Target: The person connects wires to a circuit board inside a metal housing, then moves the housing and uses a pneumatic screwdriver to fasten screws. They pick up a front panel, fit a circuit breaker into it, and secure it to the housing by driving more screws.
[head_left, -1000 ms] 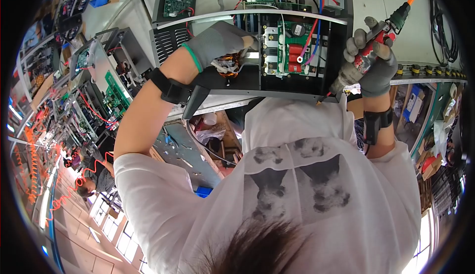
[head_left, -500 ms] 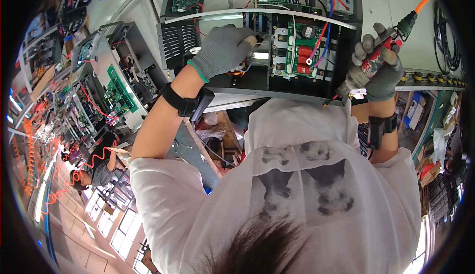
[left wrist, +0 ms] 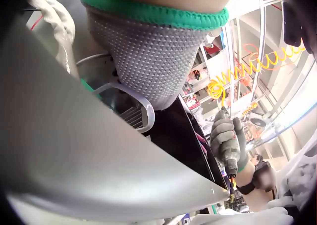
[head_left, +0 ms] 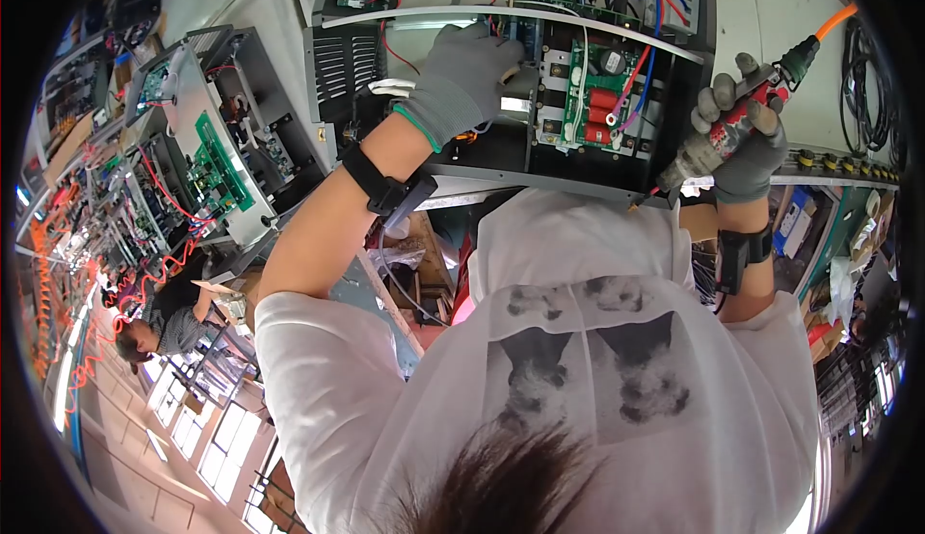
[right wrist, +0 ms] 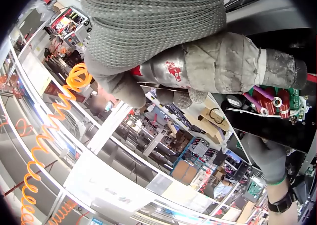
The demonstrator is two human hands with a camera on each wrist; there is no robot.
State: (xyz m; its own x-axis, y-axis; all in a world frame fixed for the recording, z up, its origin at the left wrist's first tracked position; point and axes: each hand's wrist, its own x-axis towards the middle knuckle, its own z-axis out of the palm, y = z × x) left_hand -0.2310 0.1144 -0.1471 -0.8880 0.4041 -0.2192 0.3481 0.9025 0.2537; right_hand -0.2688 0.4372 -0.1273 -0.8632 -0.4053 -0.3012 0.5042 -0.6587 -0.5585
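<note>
My gloved left hand [head_left: 467, 76] reaches into a black metal case [head_left: 578, 175], beside a divider near the green circuit board [head_left: 586, 69]. Its fingertips point down into the case and are partly hidden; I cannot tell whether they hold anything. The gloved right hand [head_left: 750, 144] grips a power screwdriver [head_left: 696, 156] with a tape-wrapped front [right wrist: 208, 64] and an orange hose [head_left: 836, 21]. The tool slants down to the left, its bit tip at the case's near right corner. Red cylindrical parts [head_left: 602, 98] sit on the board, with loose ring-ended wires close by.
Another open case with circuit boards [head_left: 217, 163] stands to the left. Black cable [head_left: 858, 81] lies coiled at the right. A light metal strip [head_left: 462, 12] spans the case top. White cables [head_left: 390, 87] show beside my left hand. A person [head_left: 159, 332] is in the background.
The left hand has moved right and farther back over the case, uncovering white cables at its left. My right hand keeps its grip on the screwdriver. The case sits slightly farther right in view.
</note>
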